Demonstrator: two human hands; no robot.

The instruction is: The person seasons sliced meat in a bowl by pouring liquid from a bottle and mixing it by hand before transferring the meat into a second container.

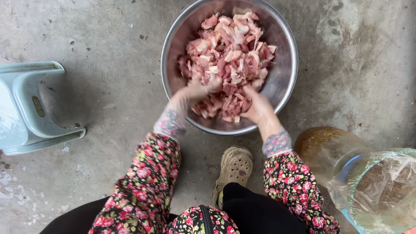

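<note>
A wide steel bowl [286,65] stands on the concrete floor, heaped with chopped raw pink and white meat [229,56]. Both hands wear thin clear gloves and reach into the near side of the pile. My left hand [193,93] is buried in the meat at the lower left, fingers curled among the pieces. My right hand [255,106] digs in at the lower right, fingers also closed around pieces. Both hands are blurred by motion. Flowered sleeves cover both forearms.
A pale green plastic stool [30,108] sits at the left. A large clear jar [333,151] with brownish contents and a plastic-covered mouth lies at the lower right. My beige shoe [234,169] rests just below the bowl. The floor is rough grey concrete.
</note>
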